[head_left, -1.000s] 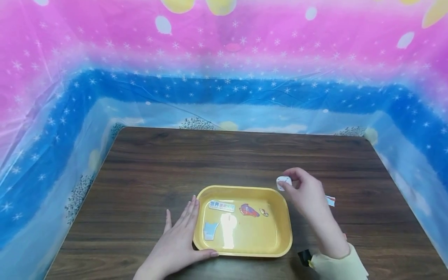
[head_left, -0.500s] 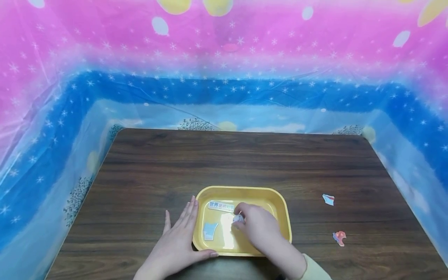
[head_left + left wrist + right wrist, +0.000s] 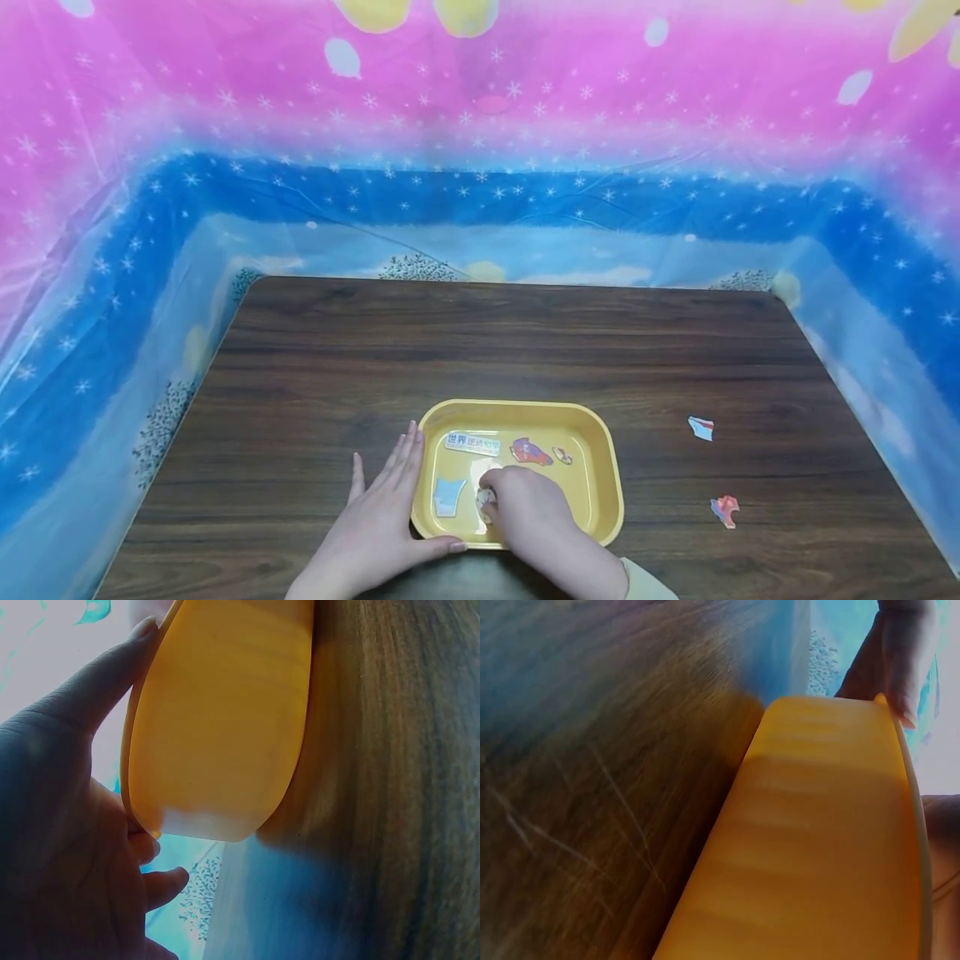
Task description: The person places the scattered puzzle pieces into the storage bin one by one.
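A yellow tray (image 3: 611, 467) sits near the front of the table. My left hand (image 3: 375, 525) rests against its left end with fingers straight, the thumb along the near rim. Inside the tray, my right hand (image 3: 532, 508) pinches a small white rounded piece (image 3: 486, 505), partly covered by the fingers. Beside it lies a light blue flat piece (image 3: 448, 497). Farther back are a strip with printed characters (image 3: 472, 443), a red and purple piece (image 3: 530, 451) and a tiny piece (image 3: 562, 455). Both wrist views mostly show the tray's outer wall (image 3: 217, 727).
On the dark wooden table (image 3: 450, 350), right of the tray, lie a white-blue scrap-like piece (image 3: 701, 427) and a reddish piece (image 3: 725, 511). A pink and blue patterned cloth (image 3: 480, 196) hangs round the table's far and side edges.
My right hand has brought the white piece from beyond the tray's far right corner into the tray, then leftward and nearer. The left hand stays at the tray.
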The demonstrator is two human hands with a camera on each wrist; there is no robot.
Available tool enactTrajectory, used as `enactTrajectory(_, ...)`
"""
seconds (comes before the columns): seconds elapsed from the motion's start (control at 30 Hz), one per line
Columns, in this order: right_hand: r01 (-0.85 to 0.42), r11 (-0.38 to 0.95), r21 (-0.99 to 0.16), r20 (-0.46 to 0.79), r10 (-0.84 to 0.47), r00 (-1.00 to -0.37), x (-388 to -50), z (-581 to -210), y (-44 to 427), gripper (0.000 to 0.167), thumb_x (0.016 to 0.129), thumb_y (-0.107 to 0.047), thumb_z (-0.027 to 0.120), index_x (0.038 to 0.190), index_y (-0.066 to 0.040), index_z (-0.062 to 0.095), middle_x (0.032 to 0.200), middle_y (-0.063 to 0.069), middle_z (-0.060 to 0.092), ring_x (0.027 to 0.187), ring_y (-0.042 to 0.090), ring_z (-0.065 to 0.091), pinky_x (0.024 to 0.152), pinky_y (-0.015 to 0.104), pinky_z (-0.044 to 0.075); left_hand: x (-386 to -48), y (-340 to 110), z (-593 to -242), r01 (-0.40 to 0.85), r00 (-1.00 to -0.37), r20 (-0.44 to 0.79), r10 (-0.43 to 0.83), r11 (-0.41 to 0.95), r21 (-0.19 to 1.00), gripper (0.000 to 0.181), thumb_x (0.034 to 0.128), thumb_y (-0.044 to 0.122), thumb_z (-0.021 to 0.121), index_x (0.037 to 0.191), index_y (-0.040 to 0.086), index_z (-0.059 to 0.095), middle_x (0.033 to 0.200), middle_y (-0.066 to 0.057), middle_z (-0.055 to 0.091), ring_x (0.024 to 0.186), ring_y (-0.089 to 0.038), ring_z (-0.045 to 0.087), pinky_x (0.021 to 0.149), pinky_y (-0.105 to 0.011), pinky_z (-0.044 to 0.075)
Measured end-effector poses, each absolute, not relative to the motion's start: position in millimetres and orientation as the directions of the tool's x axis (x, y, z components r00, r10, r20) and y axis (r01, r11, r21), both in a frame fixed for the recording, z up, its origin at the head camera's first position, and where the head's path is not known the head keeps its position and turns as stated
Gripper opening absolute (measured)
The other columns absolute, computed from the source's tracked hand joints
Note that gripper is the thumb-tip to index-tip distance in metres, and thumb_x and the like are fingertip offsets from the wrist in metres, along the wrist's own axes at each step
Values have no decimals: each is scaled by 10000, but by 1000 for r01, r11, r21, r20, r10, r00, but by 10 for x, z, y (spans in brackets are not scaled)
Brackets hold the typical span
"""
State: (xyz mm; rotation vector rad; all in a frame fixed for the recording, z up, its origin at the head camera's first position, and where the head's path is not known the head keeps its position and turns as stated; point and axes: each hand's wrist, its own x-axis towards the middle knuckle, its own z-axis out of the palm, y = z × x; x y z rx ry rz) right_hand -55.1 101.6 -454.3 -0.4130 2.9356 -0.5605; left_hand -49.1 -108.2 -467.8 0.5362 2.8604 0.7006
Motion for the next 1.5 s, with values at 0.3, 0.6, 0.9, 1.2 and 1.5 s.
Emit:
enactTrajectory(0.3, -257, 896, -362, -70, -302, -951, -568, -4556, 1053, 147, 800, -130, 808, 814, -190, 674, 619, -111, 505, 572, 77, 456, 500, 307, 414, -502, -1081, -4664, 300, -922, -80, 380, 828, 473, 1328, 722, 841, 662, 1630, 39, 118, 1696, -115, 115, 1541, -263, 181, 1140, -750, 43)
enactTrajectory(0.6, -211, 873, -440, -55, -260, -964, -556, -4446, 1226, 334, 842, -191, 812, 1163, -120, 757, 1143, 31, 756, 1060, 248, 708, 861, 454, 562, -493, -1092, -4668, 304, -921, -76, 382, 826, 475, 1327, 726, 837, 663, 1628, 31, 118, 1697, -112, 100, 1540, -265, 179, 1136, -755, 43)
enactTrajectory(0.9, -69, 740, -669, 15, -80, -997, -538, -4215, 1691, 333, 849, -132, 823, 1174, -102, 757, 1056, -10, 770, 478, 34, 433, 441, 254, 376, -497, -1100, -4675, 299, -920, -90, 382, 830, 472, 1341, 720, 838, 668, 1627, 30, 101, 1699, -109, 69, 1543, -259, 160, 1139, -750, 39)
enactTrajectory(1.2, 133, 766, -629, -28, 149, -989, -785, -4096, 2738, 403, 924, -242, 772, 1236, -1, 691, 1058, 119, 752, 825, 199, 668, 646, 281, 503, -499, -1094, -4656, 283, -920, -102, 379, 822, 495, 1329, 724, 823, 680, 1629, 33, 111, 1701, -107, 78, 1545, -250, 160, 1143, -744, 21)
enactTrajectory(1.5, 301, 795, -527, -177, 244, -954, -1118, -4533, 3890, 556, 954, -290, 727, 1302, 123, 595, 1213, 305, 669, 1045, 412, 674, 789, 429, 540, -504, -1095, -4682, 276, -919, -112, 377, 822, 498, 1339, 719, 821, 688, 1617, 45, 67, 1701, -88, 55, 1540, -234, 146, 1146, -738, 14)
